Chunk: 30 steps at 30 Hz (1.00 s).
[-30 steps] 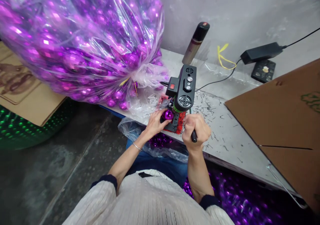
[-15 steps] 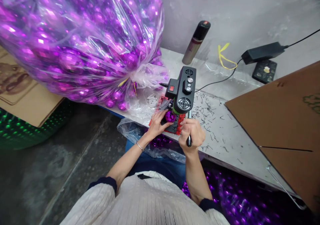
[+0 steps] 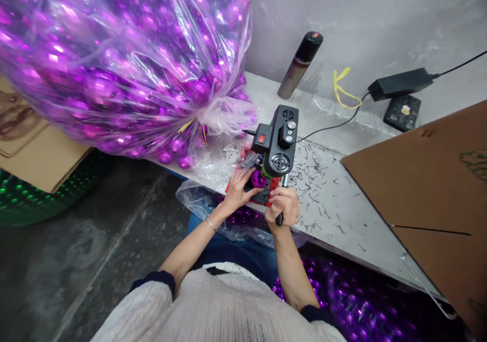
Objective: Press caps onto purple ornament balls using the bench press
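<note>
A small black bench press [image 3: 281, 141] with round vents and a red switch stands on the table. Under its head sits a shiny purple ball ornament [image 3: 258, 178]. My left hand [image 3: 238, 189] curls round that ball, thumb on the near side and fingers on the far side. The press's lever handle [image 3: 279, 219] has a black tip, and my right hand [image 3: 283, 206] is wrapped round it in a fist. Below the ball lies the dark base of the press with red material [image 3: 274, 183] at its edge. The machine's head hides the ball's top.
A big clear bag of purple balls [image 3: 152, 78] bulges at the left. Behind the press stand a spray can [image 3: 300, 65], a power adapter [image 3: 403, 84] and a dark box [image 3: 402, 112]. Small wire bits [image 3: 315, 184] litter the table. A cardboard box [image 3: 426, 179] leans at the right.
My right hand has swung the lever left and slightly towards me. My left hand stays on the ball in much the same place.
</note>
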Each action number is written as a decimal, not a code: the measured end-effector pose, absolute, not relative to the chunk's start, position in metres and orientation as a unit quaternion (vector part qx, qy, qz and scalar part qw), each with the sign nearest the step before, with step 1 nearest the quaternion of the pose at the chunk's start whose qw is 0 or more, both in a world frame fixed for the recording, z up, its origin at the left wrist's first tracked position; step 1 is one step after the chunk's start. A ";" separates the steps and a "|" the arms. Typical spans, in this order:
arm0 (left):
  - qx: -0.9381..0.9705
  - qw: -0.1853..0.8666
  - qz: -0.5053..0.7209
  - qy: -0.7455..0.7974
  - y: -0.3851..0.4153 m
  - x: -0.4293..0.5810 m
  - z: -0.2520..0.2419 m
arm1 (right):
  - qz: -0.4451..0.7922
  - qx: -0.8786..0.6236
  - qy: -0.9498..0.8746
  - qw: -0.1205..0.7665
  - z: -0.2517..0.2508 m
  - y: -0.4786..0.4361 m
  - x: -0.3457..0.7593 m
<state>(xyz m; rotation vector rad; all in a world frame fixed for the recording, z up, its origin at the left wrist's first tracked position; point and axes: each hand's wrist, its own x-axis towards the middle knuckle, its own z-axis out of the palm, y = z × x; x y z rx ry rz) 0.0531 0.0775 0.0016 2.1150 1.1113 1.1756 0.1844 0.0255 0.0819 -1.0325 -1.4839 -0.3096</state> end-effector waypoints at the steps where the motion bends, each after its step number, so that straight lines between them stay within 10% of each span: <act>1: 0.771 0.237 0.429 0.406 0.078 0.053 0.002 | -0.131 -0.446 -0.641 0.611 0.080 0.026 0.184; 30: 0.833 0.099 0.406 0.363 0.033 0.004 -0.007 | -0.114 -0.457 -0.661 0.584 0.110 0.022 0.185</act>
